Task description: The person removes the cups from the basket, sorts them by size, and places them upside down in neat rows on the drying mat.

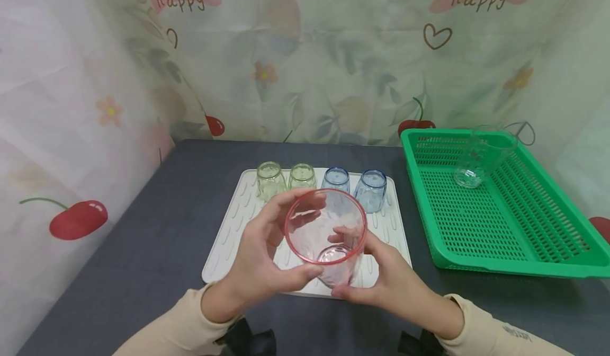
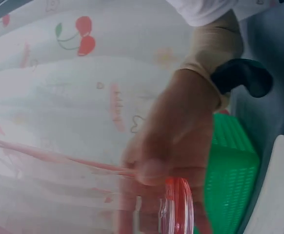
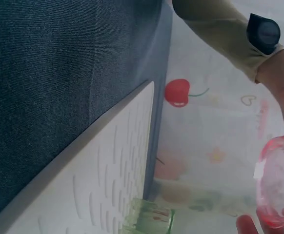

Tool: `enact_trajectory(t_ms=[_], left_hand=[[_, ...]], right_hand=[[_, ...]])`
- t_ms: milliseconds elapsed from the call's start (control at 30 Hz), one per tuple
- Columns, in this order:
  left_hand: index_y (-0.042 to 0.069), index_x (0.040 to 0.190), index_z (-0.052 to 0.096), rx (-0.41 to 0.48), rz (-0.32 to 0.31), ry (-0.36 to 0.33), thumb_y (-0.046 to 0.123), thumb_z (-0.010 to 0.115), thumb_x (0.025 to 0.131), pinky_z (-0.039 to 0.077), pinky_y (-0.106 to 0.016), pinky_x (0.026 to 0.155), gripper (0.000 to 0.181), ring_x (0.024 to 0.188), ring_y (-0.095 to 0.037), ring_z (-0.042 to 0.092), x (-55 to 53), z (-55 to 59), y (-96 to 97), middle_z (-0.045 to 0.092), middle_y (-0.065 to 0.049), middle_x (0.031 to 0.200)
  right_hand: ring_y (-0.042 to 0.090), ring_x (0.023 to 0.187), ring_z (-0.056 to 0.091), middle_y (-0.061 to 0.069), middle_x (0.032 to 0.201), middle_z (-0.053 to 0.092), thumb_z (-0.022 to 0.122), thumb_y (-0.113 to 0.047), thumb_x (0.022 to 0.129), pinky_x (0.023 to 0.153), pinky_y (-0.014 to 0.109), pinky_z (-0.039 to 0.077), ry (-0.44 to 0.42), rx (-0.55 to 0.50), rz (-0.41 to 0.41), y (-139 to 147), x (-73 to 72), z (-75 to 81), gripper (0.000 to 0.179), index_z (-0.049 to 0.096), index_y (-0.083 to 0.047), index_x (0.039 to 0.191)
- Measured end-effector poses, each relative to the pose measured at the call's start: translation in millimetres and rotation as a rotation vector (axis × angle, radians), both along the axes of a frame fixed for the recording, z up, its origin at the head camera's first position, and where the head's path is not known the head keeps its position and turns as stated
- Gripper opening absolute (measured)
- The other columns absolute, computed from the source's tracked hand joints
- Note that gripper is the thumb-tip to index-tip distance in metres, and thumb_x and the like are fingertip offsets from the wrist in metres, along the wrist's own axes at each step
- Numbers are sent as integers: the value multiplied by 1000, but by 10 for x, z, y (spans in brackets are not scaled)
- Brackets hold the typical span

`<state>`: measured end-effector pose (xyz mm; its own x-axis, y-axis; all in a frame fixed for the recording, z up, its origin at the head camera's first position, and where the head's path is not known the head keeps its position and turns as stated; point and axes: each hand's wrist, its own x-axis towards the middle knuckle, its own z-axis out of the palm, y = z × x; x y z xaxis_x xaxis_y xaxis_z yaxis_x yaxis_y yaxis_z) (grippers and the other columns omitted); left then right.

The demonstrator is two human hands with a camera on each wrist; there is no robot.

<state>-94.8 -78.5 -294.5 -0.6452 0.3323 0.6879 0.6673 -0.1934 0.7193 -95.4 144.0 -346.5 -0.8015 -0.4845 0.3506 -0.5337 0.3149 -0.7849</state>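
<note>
Both hands hold a clear pink glass with a red rim [image 1: 329, 229], its mouth tilted up toward the head camera. My left hand [image 1: 259, 258] grips it near the rim, thumb in front and fingers behind, showing through the wall. Lower down, my right hand [image 1: 393, 276] holds it near the base, thumb below. The thick pink base [image 3: 281, 183] shows at the right edge of the right wrist view. Under the hands lies a white ridged tray [image 1: 226, 250]. Upside down along its back stand two green glasses [image 1: 270, 182] and two blue glasses [image 1: 371, 192].
A green plastic basket [image 1: 426, 234] stands right of the tray, with a clear glass mug [image 1: 483, 157] in its back part. The dark cloth-covered table [image 1: 143, 239] runs back to a patterned curtain [image 1: 333, 70], which also hangs along the sides.
</note>
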Motion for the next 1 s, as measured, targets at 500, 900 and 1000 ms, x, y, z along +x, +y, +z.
enact_trajectory(t_ms=[500, 900, 1000], left_hand=[[-5, 139, 37, 118, -120, -131, 10, 78, 81, 47, -46, 99, 73, 127, -28, 51, -70, 32, -256, 52, -14, 135], [10, 144, 27, -265, -70, -346, -10, 77, 72, 52, -41, 92, 90, 123, -20, 49, -151, -260, -419, 41, -11, 139], [15, 141, 29, -321, -60, -377, -5, 81, 71, 50, -44, 94, 89, 124, -18, 50, -158, -365, -374, 41, -7, 141]], right_hand=[[8, 99, 61, -3, 112, 66, 87, -13, 70, 89, 23, 52, 41, -54, -43, 177, -45, 114, 66, 56, -15, 129], [11, 115, 60, 0, 129, 58, 76, 16, 71, 91, 21, 51, 69, -329, -28, 405, -99, 427, 68, 49, 9, 133], [15, 115, 60, 5, 129, 57, 74, 20, 69, 90, 25, 53, 88, -409, 31, 388, -97, 458, 70, 47, 14, 132]])
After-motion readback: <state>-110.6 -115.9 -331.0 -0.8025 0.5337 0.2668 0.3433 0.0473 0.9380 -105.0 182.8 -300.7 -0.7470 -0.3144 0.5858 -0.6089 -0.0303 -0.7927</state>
